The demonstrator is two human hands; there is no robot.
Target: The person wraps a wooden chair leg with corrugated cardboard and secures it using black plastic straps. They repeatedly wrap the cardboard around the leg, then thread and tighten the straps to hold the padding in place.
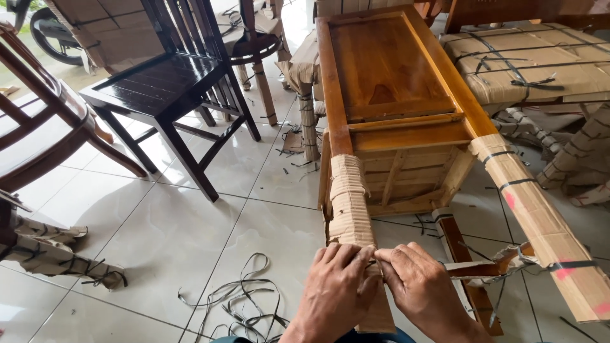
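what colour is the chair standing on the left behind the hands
Very dark brown, almost black and glossy: the chair shows best in the head view.

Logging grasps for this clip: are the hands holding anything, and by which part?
Both hands, left and right, grip the corrugated cardboard wrap on the near left leg of the wooden chair, pinching its lower end where the fingertips meet.

The scene is bright, with soft daylight that seems to come from the upper left. The glossy white floor tiles show pale glare and faint reflections of furniture legs. Shadows are weak and diffuse. The dark chair seat carries a shine. The picture is sharp in the middle; straight lines bend slightly near the edges.
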